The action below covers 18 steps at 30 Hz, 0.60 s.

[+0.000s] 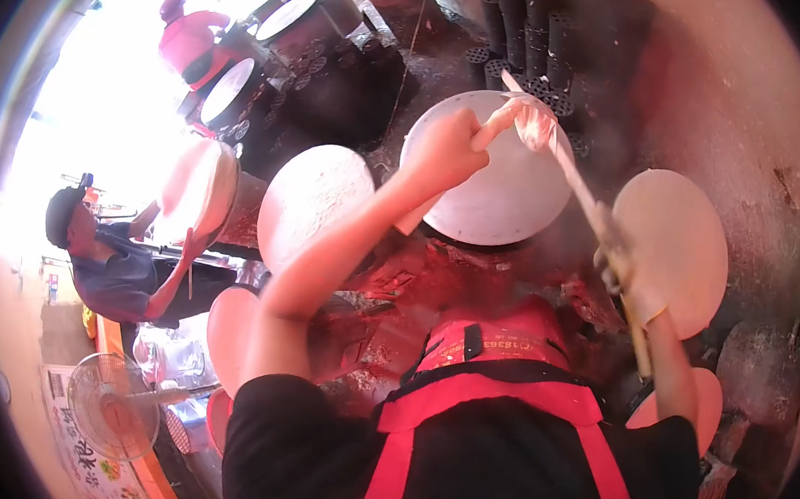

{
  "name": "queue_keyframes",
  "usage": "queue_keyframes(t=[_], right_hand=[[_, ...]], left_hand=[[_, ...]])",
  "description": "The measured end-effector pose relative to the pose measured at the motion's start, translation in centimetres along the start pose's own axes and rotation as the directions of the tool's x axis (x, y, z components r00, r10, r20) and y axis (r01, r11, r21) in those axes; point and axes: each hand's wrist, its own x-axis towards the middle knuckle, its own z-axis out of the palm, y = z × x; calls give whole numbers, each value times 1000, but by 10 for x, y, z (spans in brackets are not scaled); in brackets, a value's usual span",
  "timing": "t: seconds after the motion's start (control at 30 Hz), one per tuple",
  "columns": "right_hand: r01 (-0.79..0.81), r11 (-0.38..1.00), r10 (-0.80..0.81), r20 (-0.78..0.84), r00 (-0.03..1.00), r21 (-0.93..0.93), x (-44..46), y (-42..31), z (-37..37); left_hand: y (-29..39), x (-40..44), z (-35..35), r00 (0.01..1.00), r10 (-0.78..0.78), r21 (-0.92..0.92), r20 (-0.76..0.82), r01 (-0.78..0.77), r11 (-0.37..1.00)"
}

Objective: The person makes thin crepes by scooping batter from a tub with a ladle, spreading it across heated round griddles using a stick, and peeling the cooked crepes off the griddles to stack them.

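My left hand (449,151) is closed round a short pale wooden handle (494,129), raised over a large round grey pan (504,215). Lower to the right, my right hand (614,264), blurred by motion, wraps round a long wooden stick (574,176). The stick slants up and left across the pan's right side. Near its upper end is a thin, crumpled, pinkish piece (533,124) close to the handle's tip; whether it belongs to either tool I cannot tell. Round pale surfaces flank the pan: a speckled white one (311,197) on the left and a smooth one (674,241) on the right.
A co-worker (130,263) at the left holds a large round pale disc (198,191). Another person (193,45) in red stands farther back by dark drums (230,89). Black perforated briquettes (526,36) stack behind the pan. A fan (115,406) stands lower left.
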Motion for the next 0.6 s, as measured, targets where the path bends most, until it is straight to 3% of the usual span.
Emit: queue_keyframes(t=[0.07,0.13,0.17,0.2,0.27,0.3,0.33,0.37,0.4,0.43,0.47,0.5,0.53,0.57,0.6], right_hand=[[192,952,-191,-29,981,238,32,88,-3],[261,912,-234,-122,965,316,86,163,1],[448,894,-436,-223,872,3,108,184,10],[563,762,-641,-246,727,-321,126,192,20],[584,602,-787,-279,551,-544,135,160,37],[553,738,-670,-317,671,-387,146,146,41],[475,828,-554,-308,773,-299,158,121,44],[511,761,-639,-328,696,-399,186,117,49],[437,890,-456,-269,848,-131,199,101,49],[287,949,-268,-144,952,131,209,87,52],[280,951,-261,-142,955,132,207,70,51],[160,896,-145,-66,987,413,200,51,49],[18,757,-56,37,998,653,193,40,47],[82,720,-165,54,985,690,192,53,48],[90,716,-170,47,984,692,180,68,53]], left_hand=[[-14,17,50,984,-180,-317,4,172,933],[-28,39,113,955,-294,-543,-46,224,809],[-36,51,142,933,-351,-585,-82,240,774],[-48,58,165,914,-381,-600,-139,229,767],[-55,78,199,856,-451,-643,-253,200,739],[-51,84,198,853,-457,-641,-252,206,739],[-43,92,197,833,-488,-749,-261,143,646],[-34,96,190,814,-517,-839,-264,71,539],[-30,102,182,814,-520,-838,-261,77,541],[-32,107,171,817,-480,-865,-319,-45,499],[-31,109,159,812,-445,-880,-378,-165,446],[-28,106,146,830,-430,-902,-355,-183,392],[-25,103,130,849,-407,-920,-335,-201,337],[-36,96,117,880,-423,-928,-216,-51,368],[-34,82,100,845,-519,-952,-132,39,305]])
